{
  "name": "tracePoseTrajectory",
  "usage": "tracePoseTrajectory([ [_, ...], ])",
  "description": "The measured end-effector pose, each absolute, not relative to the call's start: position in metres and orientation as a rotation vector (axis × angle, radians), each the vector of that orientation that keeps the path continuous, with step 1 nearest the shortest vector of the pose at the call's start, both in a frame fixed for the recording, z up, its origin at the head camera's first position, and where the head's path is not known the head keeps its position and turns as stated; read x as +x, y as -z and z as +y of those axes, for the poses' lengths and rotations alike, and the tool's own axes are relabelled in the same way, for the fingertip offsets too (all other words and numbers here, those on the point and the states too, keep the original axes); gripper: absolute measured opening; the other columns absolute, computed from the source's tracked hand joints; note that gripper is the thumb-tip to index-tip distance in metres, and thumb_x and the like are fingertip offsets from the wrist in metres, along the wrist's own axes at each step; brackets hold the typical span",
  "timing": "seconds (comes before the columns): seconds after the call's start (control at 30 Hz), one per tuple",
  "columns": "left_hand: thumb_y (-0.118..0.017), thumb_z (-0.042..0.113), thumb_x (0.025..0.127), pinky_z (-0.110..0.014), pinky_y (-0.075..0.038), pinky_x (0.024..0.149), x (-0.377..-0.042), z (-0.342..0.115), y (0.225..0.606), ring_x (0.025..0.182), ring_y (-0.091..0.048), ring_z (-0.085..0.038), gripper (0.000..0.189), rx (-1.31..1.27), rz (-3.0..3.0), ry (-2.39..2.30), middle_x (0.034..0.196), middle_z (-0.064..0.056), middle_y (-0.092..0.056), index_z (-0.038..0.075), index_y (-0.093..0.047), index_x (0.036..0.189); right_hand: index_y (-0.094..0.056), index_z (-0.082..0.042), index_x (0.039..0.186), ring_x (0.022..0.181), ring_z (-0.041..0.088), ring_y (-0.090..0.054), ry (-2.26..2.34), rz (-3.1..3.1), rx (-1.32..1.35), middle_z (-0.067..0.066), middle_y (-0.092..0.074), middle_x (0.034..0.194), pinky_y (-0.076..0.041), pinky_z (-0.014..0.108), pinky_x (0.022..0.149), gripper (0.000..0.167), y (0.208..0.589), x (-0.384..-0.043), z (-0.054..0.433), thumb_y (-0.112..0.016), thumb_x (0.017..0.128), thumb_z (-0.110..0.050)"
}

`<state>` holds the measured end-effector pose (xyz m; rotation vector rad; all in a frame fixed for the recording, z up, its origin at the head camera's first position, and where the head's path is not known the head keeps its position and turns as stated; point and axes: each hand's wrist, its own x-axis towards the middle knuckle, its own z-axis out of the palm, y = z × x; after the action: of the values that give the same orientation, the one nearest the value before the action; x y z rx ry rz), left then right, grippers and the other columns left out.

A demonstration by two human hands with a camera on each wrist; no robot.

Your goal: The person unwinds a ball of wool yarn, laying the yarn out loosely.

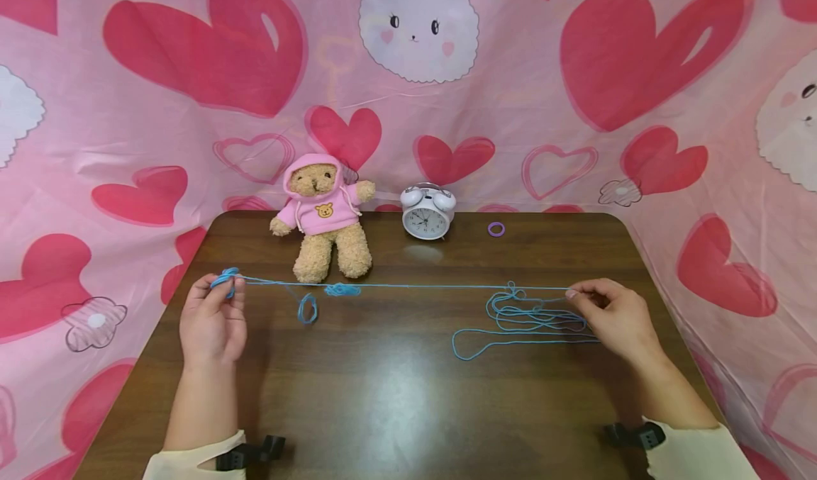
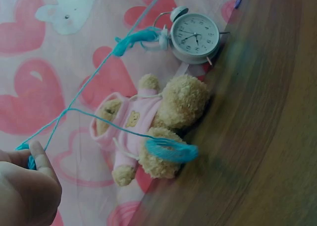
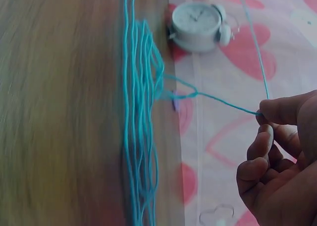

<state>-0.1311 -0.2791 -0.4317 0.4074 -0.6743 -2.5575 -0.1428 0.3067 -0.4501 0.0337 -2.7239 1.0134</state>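
Note:
A blue string (image 1: 415, 286) stretches taut across the table between both hands. My left hand (image 1: 213, 322) pinches a small bunch of it between thumb and fingers at the left. From that stretch, near the left hand, hang a tangled clump (image 1: 342, 290) and a small loop bundle (image 1: 308, 309). At the right, my right hand (image 1: 622, 317) pinches the string between thumb and forefinger. Long loose loops of the same string (image 1: 530, 317) lie just left of the right hand; in the right wrist view a strand joins these loops (image 3: 141, 112) to the pinched point.
A teddy bear (image 1: 325, 218) in a pink hoodie sits at the table's back left. Beside it stands a white alarm clock (image 1: 426, 214), and a purple ring (image 1: 496, 230) lies further right. Behind the brown table (image 1: 383, 395) hangs a pink heart-patterned cloth (image 1: 498, 104).

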Motion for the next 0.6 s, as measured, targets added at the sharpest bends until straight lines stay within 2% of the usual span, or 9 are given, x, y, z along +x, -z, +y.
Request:
tracePoseTrajectory([
  [0.23, -0.057, -0.021, 0.094, -0.029, -0.063, 0.074, -0.128, -0.29, 0.431, 0.079, -0.071, -0.029, 0.019, 0.394, -0.647, 2.551, 0.092, -0.019, -0.063, -0.003, -0.052, 0.095, -0.077, -0.005, 0.104, 0.065, 0.005, -0.053, -0.988, -2.763, -0.073, 0.0, -0.07, 0.08, -0.042, 0.021, 0.053, 0.026, 0.453, -0.137, 0.339, -0.073, 0.098, -0.03],
  [0.43, -0.058, -0.022, 0.093, -0.031, -0.064, 0.073, -0.127, -0.297, 0.431, 0.078, -0.07, -0.03, 0.019, 0.388, -0.621, 2.539, 0.092, -0.02, -0.064, -0.004, -0.052, 0.095, -0.075, -0.001, 0.11, 0.069, -0.001, -0.052, -0.978, -2.815, -0.165, 0.005, -0.073, 0.086, -0.045, 0.02, 0.056, 0.035, 0.462, -0.134, 0.367, -0.069, 0.1, -0.034],
  [0.5, -0.058, -0.022, 0.093, -0.032, -0.064, 0.073, -0.126, -0.299, 0.43, 0.078, -0.07, -0.03, 0.019, 0.392, -0.605, 2.531, 0.092, -0.02, -0.064, -0.004, -0.052, 0.095, -0.075, 0.0, 0.11, 0.071, -0.004, -0.05, -0.966, -2.828, -0.212, 0.002, -0.074, 0.087, -0.044, 0.02, 0.058, 0.037, 0.465, -0.133, 0.376, -0.068, 0.1, -0.035],
  [0.6, -0.058, -0.022, 0.093, -0.032, -0.064, 0.072, -0.125, -0.301, 0.428, 0.077, -0.07, -0.03, 0.019, 0.391, -0.594, 2.529, 0.092, -0.02, -0.064, -0.004, -0.052, 0.095, -0.074, 0.001, 0.112, 0.072, -0.006, -0.048, -1.001, -2.842, -0.295, -0.01, -0.071, 0.085, -0.044, 0.02, 0.058, 0.04, 0.47, -0.133, 0.385, -0.066, 0.1, -0.037],
])
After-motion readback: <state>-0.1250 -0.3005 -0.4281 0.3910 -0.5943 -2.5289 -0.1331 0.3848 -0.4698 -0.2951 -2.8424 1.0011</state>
